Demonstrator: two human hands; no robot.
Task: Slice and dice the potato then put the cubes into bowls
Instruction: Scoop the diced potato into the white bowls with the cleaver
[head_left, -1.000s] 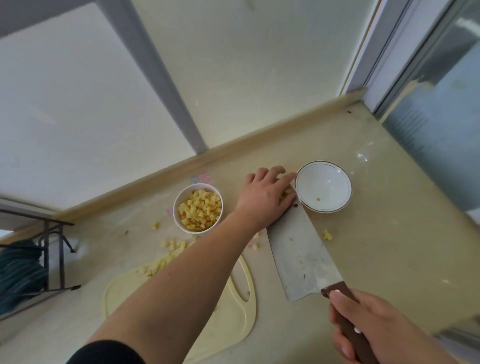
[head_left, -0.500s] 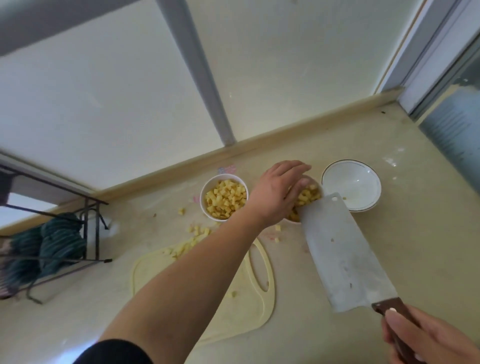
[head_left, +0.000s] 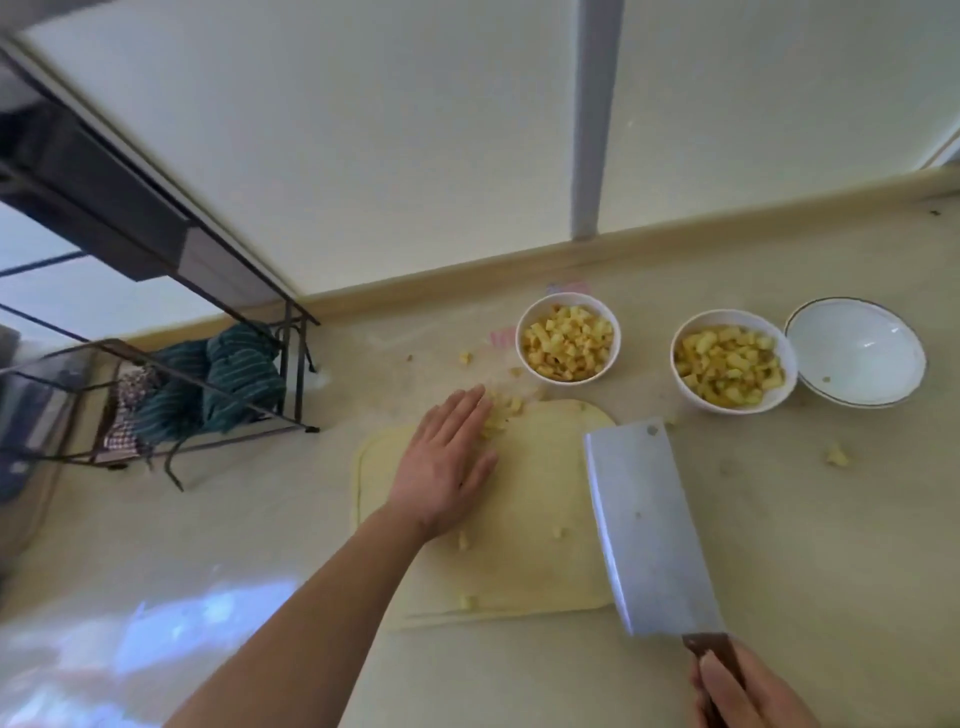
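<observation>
A black wire rack (head_left: 156, 374) is seen at the left of the beige tabletop (head_left: 779, 545), close to the wall. Dark green striped cloths (head_left: 223, 379) are draped inside the rack, and a small checked cloth (head_left: 124, 415) is hung at its near side. A pale upstand (head_left: 675, 244) is set along the back edge, and a grey vertical strip (head_left: 592, 114) is fixed to the white wall (head_left: 363, 130) above.

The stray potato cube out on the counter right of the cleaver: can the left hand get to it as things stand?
Probably not directly. The left hand lies flat on the cutting board, and the cleaver held by the right hand stands between it and the cube.
</observation>
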